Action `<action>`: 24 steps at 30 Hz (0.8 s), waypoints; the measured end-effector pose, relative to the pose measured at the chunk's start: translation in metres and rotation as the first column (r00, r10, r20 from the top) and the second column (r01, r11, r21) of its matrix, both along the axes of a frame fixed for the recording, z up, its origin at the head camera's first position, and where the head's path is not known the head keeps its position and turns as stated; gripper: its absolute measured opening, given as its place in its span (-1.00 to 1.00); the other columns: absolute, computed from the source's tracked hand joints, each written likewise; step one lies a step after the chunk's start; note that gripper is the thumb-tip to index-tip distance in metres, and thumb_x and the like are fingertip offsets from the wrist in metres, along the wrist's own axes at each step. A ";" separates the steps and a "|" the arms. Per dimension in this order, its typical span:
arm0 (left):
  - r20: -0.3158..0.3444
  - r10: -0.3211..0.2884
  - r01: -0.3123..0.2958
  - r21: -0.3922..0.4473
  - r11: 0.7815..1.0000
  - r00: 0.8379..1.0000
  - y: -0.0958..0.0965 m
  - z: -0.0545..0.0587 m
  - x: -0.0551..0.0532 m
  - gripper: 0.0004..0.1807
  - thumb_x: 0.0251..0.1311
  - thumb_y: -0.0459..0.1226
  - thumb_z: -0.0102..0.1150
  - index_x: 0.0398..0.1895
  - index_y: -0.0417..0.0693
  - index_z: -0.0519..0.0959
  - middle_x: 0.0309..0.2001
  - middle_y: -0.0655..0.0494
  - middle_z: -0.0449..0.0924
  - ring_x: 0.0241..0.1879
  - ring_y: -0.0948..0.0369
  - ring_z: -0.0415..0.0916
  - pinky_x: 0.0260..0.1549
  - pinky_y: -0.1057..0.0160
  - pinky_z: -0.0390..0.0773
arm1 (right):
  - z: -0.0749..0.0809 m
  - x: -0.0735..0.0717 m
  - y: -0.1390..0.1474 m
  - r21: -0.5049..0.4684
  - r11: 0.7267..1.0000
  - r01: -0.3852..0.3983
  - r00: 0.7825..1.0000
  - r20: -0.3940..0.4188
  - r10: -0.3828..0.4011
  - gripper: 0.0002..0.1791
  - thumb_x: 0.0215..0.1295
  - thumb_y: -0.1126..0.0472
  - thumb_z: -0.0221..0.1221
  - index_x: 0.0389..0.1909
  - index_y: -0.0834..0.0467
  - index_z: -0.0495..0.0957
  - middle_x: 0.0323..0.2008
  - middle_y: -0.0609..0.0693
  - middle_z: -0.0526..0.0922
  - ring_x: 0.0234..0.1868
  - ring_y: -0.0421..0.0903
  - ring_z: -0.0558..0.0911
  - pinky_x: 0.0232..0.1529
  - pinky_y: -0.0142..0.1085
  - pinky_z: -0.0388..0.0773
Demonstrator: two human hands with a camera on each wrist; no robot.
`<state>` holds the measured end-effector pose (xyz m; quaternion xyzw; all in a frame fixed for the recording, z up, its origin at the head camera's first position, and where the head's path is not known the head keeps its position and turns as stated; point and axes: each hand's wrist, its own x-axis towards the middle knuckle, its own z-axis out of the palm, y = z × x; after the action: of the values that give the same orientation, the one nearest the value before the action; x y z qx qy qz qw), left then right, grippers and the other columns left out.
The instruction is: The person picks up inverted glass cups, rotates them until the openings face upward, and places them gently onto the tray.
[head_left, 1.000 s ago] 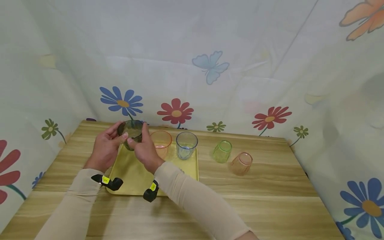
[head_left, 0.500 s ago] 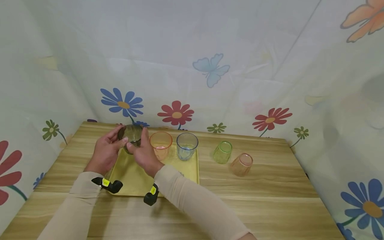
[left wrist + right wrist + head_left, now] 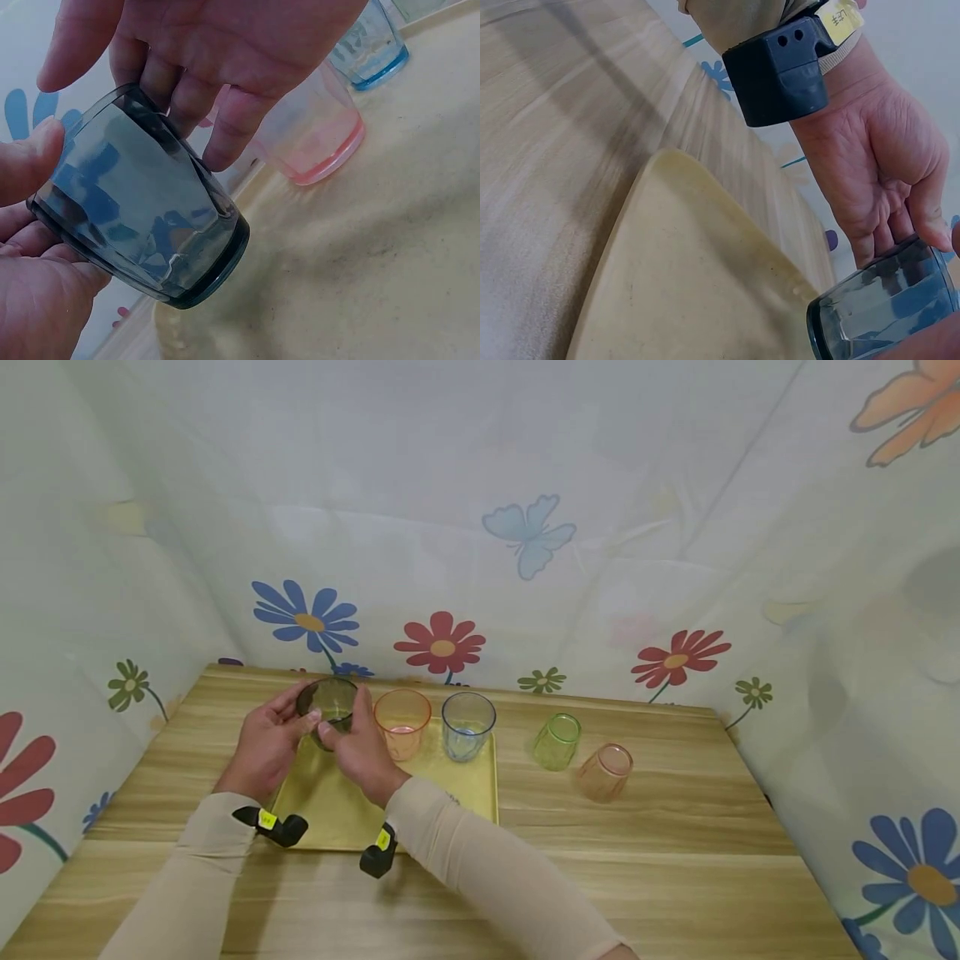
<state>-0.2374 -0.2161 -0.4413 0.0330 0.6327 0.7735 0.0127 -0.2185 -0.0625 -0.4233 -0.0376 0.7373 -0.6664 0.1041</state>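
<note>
A dark grey drinking glass [image 3: 331, 699] is held upright by both hands over the back left part of a yellow tray [image 3: 330, 810]. My left hand [image 3: 264, 743] grips its left side. From the right, my right hand [image 3: 365, 745] holds the opposite side, both thumbs on the near wall close to each other. In the left wrist view the glass [image 3: 142, 202] is tilted in the frame, its thick base near the tray's edge. Beside it on the tray stand an orange-rimmed glass [image 3: 402, 727] and a blue-rimmed glass [image 3: 467, 731], both upright.
Right of the tray, a green glass [image 3: 557, 742] and an orange-pink glass [image 3: 604, 772] stand upside down on the wooden table [image 3: 645, 877]. A flower-patterned curtain [image 3: 600, 577] rises behind the table's back edge.
Both hands have lowered the dark grey glass slightly toward the tray. The other glasses have stayed where they were.
</note>
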 end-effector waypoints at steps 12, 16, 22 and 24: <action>0.022 -0.013 0.013 0.004 1.000 1.000 0.000 -0.007 0.001 -0.21 0.51 -0.39 0.10 0.66 -0.30 -0.02 0.69 -0.20 -0.03 0.65 0.11 0.05 0.10 0.67 0.50 | -0.007 0.001 -0.002 0.044 0.999 0.021 1.000 -0.020 -0.020 -0.04 0.54 0.05 0.16 0.72 0.05 -0.23 0.73 -0.05 -0.22 0.72 -0.15 -0.17 0.72 -0.06 -0.12; 0.005 -0.011 0.011 0.008 1.000 1.000 -0.001 -0.011 0.001 -0.22 0.48 -0.35 0.17 0.64 -0.31 0.06 0.55 -0.06 0.25 0.35 0.40 0.40 0.06 0.63 0.55 | -0.009 0.001 -0.002 0.048 0.999 0.016 0.999 -0.029 -0.015 -0.03 0.54 0.08 0.15 0.71 0.09 -0.25 0.73 -0.03 -0.24 0.72 -0.15 -0.18 0.72 -0.08 -0.14; -0.005 -0.014 0.014 -0.004 1.000 1.000 -0.003 -0.016 0.001 -0.22 0.47 -0.34 0.18 0.63 -0.33 0.08 0.51 -0.03 0.29 0.28 0.47 0.44 0.07 0.62 0.55 | -0.013 0.000 -0.003 0.060 0.998 0.019 0.999 -0.035 -0.016 -0.03 0.53 0.09 0.16 0.71 0.11 -0.25 0.73 -0.02 -0.23 0.72 -0.15 -0.17 0.72 -0.10 -0.14; 0.007 -0.014 0.014 -0.026 1.000 1.000 -0.003 -0.016 0.001 -0.23 0.48 -0.33 0.18 0.64 -0.29 0.08 0.60 -0.10 0.18 0.35 0.41 0.39 0.09 0.63 0.53 | -0.014 0.000 -0.003 0.071 0.997 0.020 0.999 -0.029 -0.018 -0.03 0.52 0.08 0.16 0.71 0.09 -0.23 0.73 -0.04 -0.22 0.72 -0.15 -0.16 0.72 -0.10 -0.13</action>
<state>-0.2366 -0.2196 -0.4570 0.0346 0.6424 0.7653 0.0208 -0.2183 -0.0658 -0.4372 -0.0365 0.7622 -0.6402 0.0885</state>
